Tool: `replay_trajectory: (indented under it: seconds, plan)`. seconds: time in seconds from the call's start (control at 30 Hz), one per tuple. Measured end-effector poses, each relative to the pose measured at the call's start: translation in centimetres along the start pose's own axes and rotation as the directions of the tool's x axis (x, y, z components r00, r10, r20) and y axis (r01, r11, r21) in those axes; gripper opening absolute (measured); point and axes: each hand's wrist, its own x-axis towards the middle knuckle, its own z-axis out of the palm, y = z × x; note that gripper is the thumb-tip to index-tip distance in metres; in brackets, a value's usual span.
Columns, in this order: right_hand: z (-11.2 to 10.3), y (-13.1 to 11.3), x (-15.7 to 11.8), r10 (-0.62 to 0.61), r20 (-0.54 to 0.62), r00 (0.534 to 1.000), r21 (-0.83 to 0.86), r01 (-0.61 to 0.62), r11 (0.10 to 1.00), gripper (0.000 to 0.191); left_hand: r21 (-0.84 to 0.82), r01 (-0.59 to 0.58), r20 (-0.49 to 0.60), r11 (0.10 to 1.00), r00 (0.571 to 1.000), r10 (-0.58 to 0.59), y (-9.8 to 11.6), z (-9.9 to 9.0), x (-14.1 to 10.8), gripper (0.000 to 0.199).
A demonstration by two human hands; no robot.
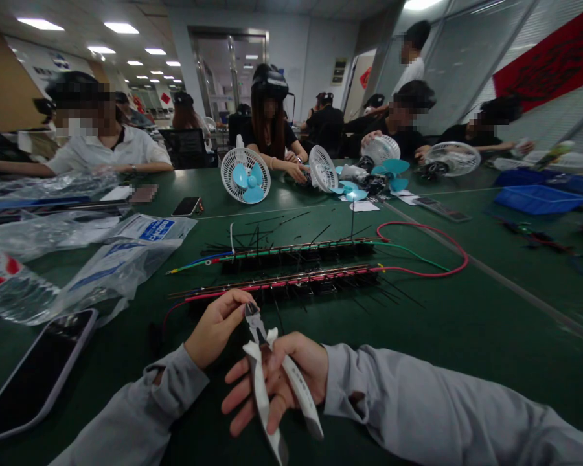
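Observation:
My right hand holds diagonal cutters with white handles. The handles are spread across the palm, the thumb over one of them, and the dark jaws point away from me. By the jaws, my left hand is closed in a pinch; whatever lies between its fingertips is hidden. Just beyond both hands runs a wire bundle with a red wire along it and many black tie tails sticking out. Parallel behind it lies a second bundle with green and blue wires. A red cable loops at their right end.
A phone and plastic bags lie to the left, with a water bottle. Across the green table stand a fan with blue blades and more fan parts. Blue trays are at right. Co-workers sit opposite.

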Motion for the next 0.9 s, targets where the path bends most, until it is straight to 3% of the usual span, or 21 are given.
replay_trajectory:
  seconds: [0.6,0.9]
  plan:
    - [-0.14,-0.25,-0.03,-0.003,0.027,1.000,0.008,0.002,1.000,0.049,0.072,-0.021,0.051,0.997,0.999,0.017,0.35,0.00,-0.04,0.016]
    - [0.17,-0.37,-0.28,-0.027,-0.032,0.999,0.028,0.028,0.999,0.040,0.094,0.000,0.052,0.996,0.999,-0.005,0.47,0.02,0.04,0.012]
